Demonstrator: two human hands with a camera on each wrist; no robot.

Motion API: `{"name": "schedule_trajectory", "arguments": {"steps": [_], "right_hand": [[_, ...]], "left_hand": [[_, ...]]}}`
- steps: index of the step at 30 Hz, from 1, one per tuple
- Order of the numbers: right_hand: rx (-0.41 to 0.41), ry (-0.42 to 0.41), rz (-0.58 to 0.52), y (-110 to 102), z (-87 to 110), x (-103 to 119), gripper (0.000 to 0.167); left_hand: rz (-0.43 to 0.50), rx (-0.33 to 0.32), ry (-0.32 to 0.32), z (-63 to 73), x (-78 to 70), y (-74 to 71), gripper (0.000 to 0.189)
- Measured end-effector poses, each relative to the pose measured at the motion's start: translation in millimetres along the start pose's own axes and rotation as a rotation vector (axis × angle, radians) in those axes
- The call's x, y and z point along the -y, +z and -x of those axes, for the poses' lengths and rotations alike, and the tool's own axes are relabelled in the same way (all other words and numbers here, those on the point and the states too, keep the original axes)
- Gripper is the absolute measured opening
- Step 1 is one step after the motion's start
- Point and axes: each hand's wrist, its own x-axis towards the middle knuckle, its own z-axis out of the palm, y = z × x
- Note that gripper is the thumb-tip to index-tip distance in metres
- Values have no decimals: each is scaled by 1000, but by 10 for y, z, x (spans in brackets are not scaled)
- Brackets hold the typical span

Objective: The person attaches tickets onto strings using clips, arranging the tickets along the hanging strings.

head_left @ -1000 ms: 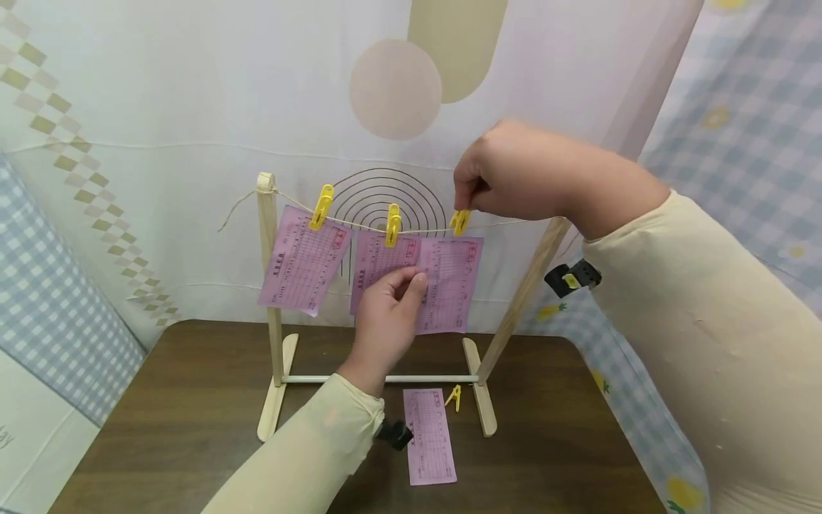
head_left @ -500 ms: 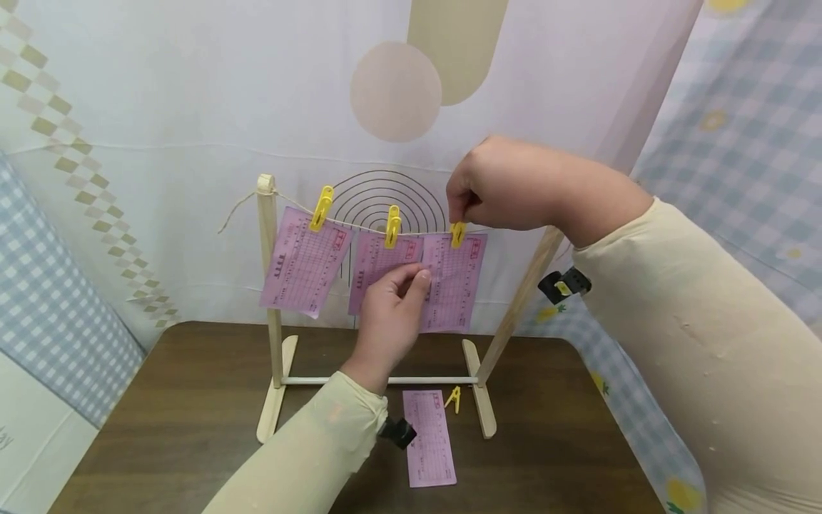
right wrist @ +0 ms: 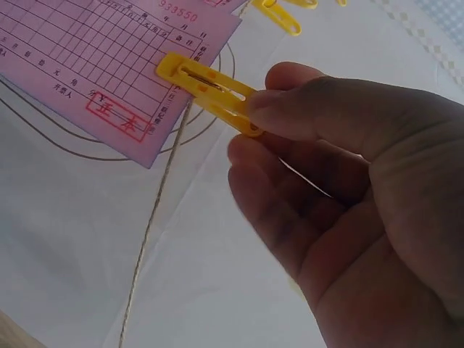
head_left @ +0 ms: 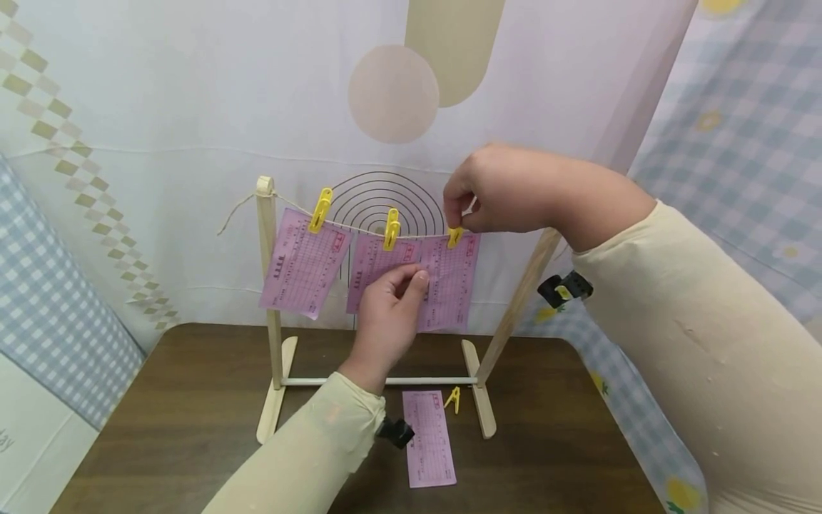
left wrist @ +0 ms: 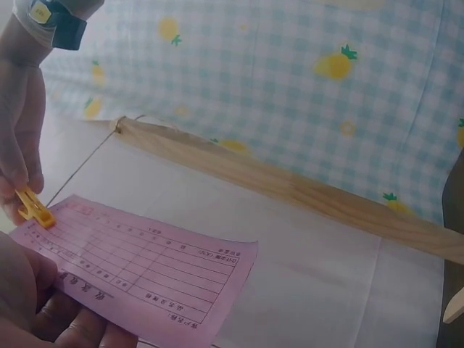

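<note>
In the head view my right hand (head_left: 504, 187) is at the string's right part, fingertips on the tail of a yellow clothespin (head_left: 454, 239). Close up in the right wrist view, thumb and finger pinch that clothespin (right wrist: 206, 87), whose nose sits over the edge of a pink receipt slip (right wrist: 109, 69) at the string (right wrist: 154, 203). My left hand (head_left: 388, 314) pinches the same slip (head_left: 454, 296) by its left edge. Two more pink slips, one at left (head_left: 305, 264) and one in the middle (head_left: 372, 260), hang from yellow clothespins; my left hand partly covers the middle one.
The string runs between two wooden posts, left (head_left: 268, 285) and right (head_left: 520, 307), joined low by a white rod (head_left: 430, 380). On the brown table (head_left: 546, 442) lie another pink slip (head_left: 429, 439) and a yellow clothespin (head_left: 454, 400). A patterned cloth (head_left: 225, 93) hangs behind.
My right hand has come down slightly with the clothespin, which has gone from above the slip's top edge onto it at the string. The left hand has stayed on the slip.
</note>
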Motion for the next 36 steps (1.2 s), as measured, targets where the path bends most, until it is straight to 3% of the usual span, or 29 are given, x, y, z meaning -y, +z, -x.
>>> {"name": "schedule_trajectory", "arguments": {"steps": [10,16,19,22,28,36], "right_hand": [[-92,-15,-58,49,186,-56,10],[-217,-24,-106,238,414,-56,11],[-272,-90,-152,439,503,-55,17],[-277,-132,-213,717,562,-46,23],[-204,-123,-283,1339,585,-33,29],[-94,-96,-338,2071,554,-55,38]], "left_hand": [[20,19,-13,3,45,-27,27],[53,89,-26,68,141,-91,28],[56,140,-26,115,225,-125,29],[69,210,-47,166,336,-138,33],[48,329,-128,247,576,-128,44],[-119,434,-192,340,865,-167,54]]}}
